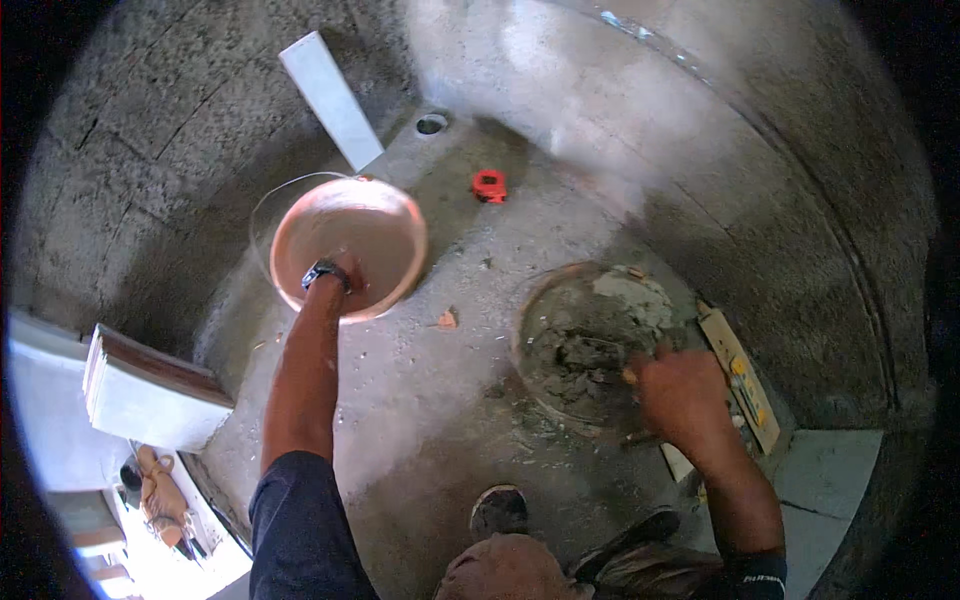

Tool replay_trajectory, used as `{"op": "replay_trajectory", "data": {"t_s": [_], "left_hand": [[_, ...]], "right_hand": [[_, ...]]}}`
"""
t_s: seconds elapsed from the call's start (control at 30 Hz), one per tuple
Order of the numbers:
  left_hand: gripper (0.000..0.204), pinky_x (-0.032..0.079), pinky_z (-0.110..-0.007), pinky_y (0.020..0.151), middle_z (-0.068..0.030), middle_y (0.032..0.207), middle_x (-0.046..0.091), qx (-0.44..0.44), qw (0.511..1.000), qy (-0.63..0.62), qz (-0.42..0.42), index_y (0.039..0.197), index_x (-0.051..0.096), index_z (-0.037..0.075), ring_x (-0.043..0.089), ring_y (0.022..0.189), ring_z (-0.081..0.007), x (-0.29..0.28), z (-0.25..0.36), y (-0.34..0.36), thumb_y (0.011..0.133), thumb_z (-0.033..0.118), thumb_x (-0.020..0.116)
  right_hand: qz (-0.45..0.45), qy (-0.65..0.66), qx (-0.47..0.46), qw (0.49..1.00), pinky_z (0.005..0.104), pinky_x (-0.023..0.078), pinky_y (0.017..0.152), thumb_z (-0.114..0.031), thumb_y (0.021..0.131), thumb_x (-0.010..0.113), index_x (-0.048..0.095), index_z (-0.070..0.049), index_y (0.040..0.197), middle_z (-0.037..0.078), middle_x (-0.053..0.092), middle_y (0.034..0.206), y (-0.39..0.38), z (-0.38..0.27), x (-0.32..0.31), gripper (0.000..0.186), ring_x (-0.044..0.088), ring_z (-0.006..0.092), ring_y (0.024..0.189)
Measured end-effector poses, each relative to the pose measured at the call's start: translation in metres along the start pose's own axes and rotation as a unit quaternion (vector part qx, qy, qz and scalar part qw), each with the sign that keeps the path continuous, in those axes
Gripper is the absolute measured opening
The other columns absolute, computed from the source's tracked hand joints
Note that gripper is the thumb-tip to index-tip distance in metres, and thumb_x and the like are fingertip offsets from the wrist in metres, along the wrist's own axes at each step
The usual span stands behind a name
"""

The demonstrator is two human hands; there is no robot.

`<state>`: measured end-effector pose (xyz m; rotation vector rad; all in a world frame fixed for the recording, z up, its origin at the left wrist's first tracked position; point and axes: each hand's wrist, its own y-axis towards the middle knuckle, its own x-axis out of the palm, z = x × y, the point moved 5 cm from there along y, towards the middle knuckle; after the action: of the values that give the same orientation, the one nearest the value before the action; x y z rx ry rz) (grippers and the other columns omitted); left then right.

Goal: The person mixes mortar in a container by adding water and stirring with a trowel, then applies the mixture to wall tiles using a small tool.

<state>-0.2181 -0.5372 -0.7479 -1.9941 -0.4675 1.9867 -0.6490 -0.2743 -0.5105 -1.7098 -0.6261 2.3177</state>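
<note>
My left hand (344,274), with a watch at the wrist, reaches down into an orange bucket (285,225) of cloudy brownish water. Its fingers are hidden or too unclear to make out. On the right, my right hand (683,392) is closed round the handle of what looks like a trowel (629,376). The tool's blade lies among grey wet mortar (585,365) and hardly shows. The mortar fills a round, shallow pan (517,335), with a paler patch along its far side.
A red tape measure (489,186) lies beyond the bucket. A white tile strip (333,103) leans on the wall near a drain hole (431,124). Stacked tiles (160,400) stand at left. A board with a yellow level (742,380) lies right of the pan. An orange shard (447,318) sits between.
</note>
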Motion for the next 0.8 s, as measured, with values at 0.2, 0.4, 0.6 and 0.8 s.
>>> {"op": "replay_trajectory", "data": {"t_s": [0.2,0.4,0.6,0.8], "left_hand": [[0.028,0.052,-0.041,0.077,-0.0230,0.086,0.066,0.049,0.997,0.055,-0.018,0.098,0.065,0.000,0.067,0.085,-0.0324,-0.012,0.014,-0.010,0.079,0.017,0.055],[0.027,0.052,-0.041,0.077,-0.0220,0.078,0.067,0.160,0.987,-0.005,0.003,0.092,0.066,-0.002,0.068,0.080,-0.0305,-0.111,0.067,-0.076,0.078,0.013,0.050],[0.023,0.052,-0.040,0.075,-0.0208,0.072,0.066,0.258,0.965,-0.023,0.028,0.085,0.066,-0.001,0.068,0.073,-0.0288,-0.199,0.143,-0.148,0.079,0.012,0.048],[0.021,0.051,-0.036,0.053,-0.0181,0.071,0.062,0.360,0.930,-0.062,-0.047,0.077,0.058,-0.002,0.060,0.051,-0.0294,-0.222,0.199,-0.158,0.081,0.018,0.054]], "right_hand": [[-0.002,0.015,0.001,1.000,0.0418,0.052,0.063,-0.015,0.075,0.066,0.066,-0.009,0.102,0.013,0.067,0.089,0.002,0.004,0.007,0.028,0.068,0.0285,0.077],[0.005,0.047,0.003,0.999,0.0396,0.053,0.062,-0.015,0.080,0.059,0.068,-0.006,0.096,0.014,0.067,0.086,0.005,0.005,0.013,0.021,0.068,0.0277,0.076],[0.047,0.055,0.021,0.997,0.0402,0.054,0.061,-0.013,0.079,0.057,0.069,-0.007,0.088,0.012,0.067,0.080,-0.001,0.001,0.012,0.016,0.069,0.0278,0.074],[0.045,0.067,-0.020,0.997,0.0403,0.054,0.058,-0.013,0.078,0.058,0.070,-0.007,0.081,0.012,0.068,0.080,-0.001,0.004,0.018,0.014,0.068,0.0267,0.073]]}}
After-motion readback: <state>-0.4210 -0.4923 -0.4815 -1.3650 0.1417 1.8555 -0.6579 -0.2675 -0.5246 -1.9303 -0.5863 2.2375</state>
